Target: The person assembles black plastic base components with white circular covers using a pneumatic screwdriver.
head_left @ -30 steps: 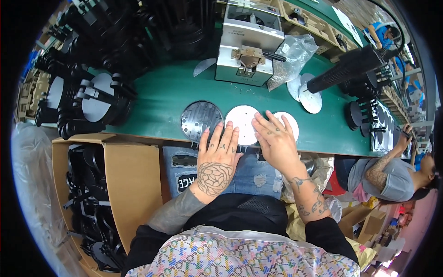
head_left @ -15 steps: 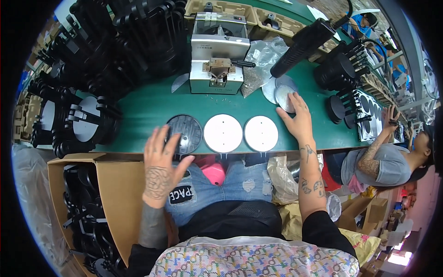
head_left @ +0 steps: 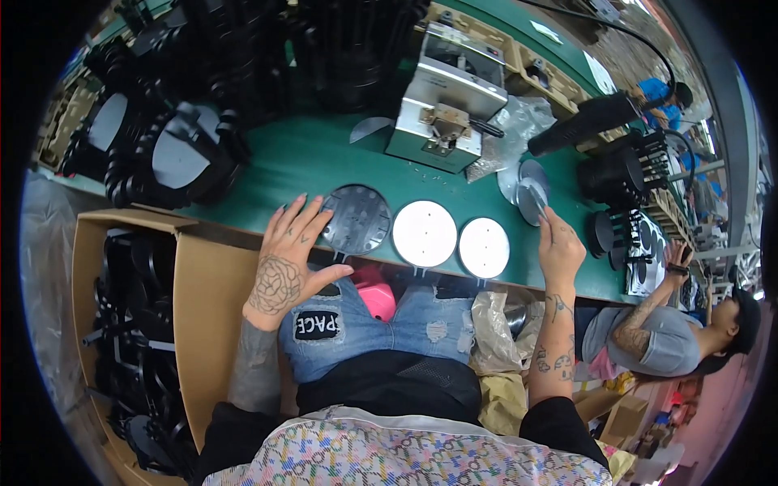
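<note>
Green worktop (head_left: 308, 158) stretched across the head view, crowded at the back with stacks of black plastic parts (head_left: 174, 154) and a small grey benchtop machine (head_left: 446, 105). Along its near edge lay a row of three round pieces: a dark disc (head_left: 358, 219), a white disc (head_left: 425, 233) and a smaller white disc (head_left: 484, 248), each just beside the next. The left hand (head_left: 284, 271) rested at the worktop's edge with its fingers (head_left: 301, 212) spread open, gripping nothing, their tips touching the dark disc's left rim. The right hand (head_left: 559, 247) reached farther right, its fingers pinched on the lower edge of a grey disc (head_left: 531, 194) from a small pile near a clear plastic bag (head_left: 510, 125). An open cardboard box (head_left: 203, 292) of black parts stood at the person's left. Another person (head_left: 664, 340) sat at the right.
</note>
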A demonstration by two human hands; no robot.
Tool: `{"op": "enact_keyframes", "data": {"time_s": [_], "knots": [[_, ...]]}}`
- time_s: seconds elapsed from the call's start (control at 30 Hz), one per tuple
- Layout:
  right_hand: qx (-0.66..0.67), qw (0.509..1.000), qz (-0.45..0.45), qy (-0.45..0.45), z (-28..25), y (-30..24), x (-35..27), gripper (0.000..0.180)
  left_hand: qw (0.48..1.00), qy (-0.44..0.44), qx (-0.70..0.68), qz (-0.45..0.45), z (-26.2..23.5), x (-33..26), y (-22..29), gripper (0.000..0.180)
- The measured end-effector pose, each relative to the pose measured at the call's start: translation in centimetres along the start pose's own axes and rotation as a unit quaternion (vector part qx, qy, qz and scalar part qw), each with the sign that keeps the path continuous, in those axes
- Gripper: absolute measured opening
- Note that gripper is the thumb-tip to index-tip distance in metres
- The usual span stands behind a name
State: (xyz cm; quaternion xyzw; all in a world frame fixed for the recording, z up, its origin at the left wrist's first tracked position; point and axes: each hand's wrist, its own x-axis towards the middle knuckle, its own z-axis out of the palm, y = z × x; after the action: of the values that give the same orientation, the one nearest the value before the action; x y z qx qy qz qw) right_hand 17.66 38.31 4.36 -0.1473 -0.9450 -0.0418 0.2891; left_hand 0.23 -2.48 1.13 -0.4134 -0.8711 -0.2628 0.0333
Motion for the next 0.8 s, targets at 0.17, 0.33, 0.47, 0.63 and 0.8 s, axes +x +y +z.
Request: {"op": "enact_keyframes", "data": {"time_s": [0.17,0.33,0.47,0.63,0.8], "knots": [[0.017,0.999,0.002,0.032,1.1,-1.5,-0.1,0.014,1.0,0.009,-0.002,0.004,0.3,-0.6,-0.6,0.081],[0.176,0.976,0.095,0.088,-1.7,-6.3,-0.5,0.018,1.0,0.023,-0.014,-0.006,0.6,-0.5,-0.5,0.083],[0.404,0.891,0.194,-0.067,-1.7,-13.9,3.1,0.03,0.998,0.049,-0.004,-0.027,1.1,-0.4,0.1,0.097],[0.426,0.853,0.066,-0.293,2.3,-20.5,7.2,0.024,0.997,0.05,-0.019,-0.047,1.5,0.0,0.5,0.119],[0.399,0.906,0.0,-0.139,4.6,-21.9,7.6,0.026,0.999,0.047,0.002,-0.009,2.0,-0.3,0.3,0.11]]}}
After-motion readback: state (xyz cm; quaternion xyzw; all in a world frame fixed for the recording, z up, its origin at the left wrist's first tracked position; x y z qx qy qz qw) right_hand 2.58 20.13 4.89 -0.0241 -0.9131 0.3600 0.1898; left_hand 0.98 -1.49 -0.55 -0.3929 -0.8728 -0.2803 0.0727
